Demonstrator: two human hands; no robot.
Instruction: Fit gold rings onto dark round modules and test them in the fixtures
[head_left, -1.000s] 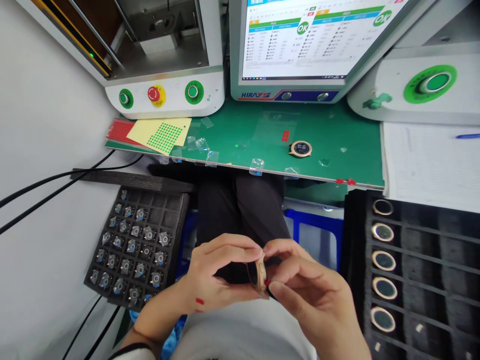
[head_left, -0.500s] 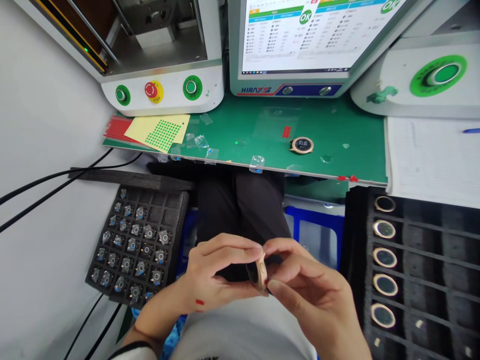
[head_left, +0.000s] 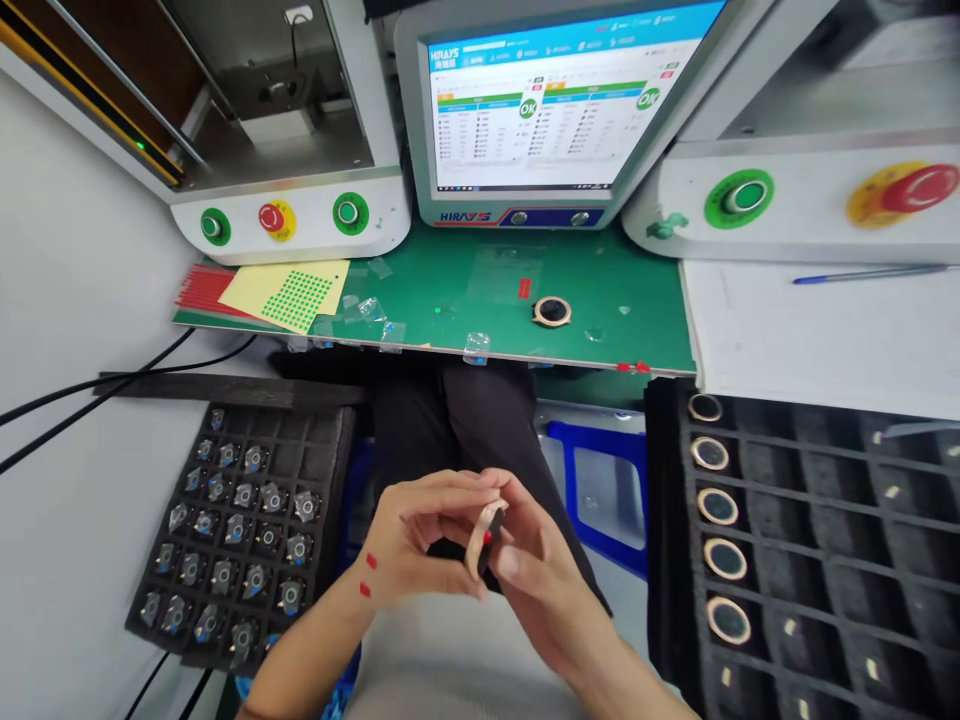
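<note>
Above my lap, my left hand (head_left: 420, 545) grips a rose-gold round smartwatch case (head_left: 480, 540) on edge, thumb below and fingers above. My right hand (head_left: 536, 565) closes around its other side, with the thumb near a small red sticker (head_left: 487, 538) on the dark back. Part of the watch is hidden behind the fingers. Two red sticker pieces (head_left: 368, 575) cling to the back of my left hand near the wrist. Ahead on the green bench (head_left: 442, 265) lies another strapless smartwatch (head_left: 553, 311) with its dark face up, near a small group of red stickers (head_left: 524, 289).
A black tray (head_left: 300, 430) at left holds film-covered watch parts. The right tray (head_left: 817, 540) has a column of gold-rimmed watches (head_left: 726, 558). Behind stand a monitor (head_left: 517, 120) and machines with green buttons (head_left: 349, 213). Yellow sticker sheets (head_left: 285, 290), film scraps and papers (head_left: 810, 330) lie around.
My view has shifted to the right and tilted up. The watch has turned in my hands, bringing its back and red sticker into sight. My right thumb has moved off its edge.
</note>
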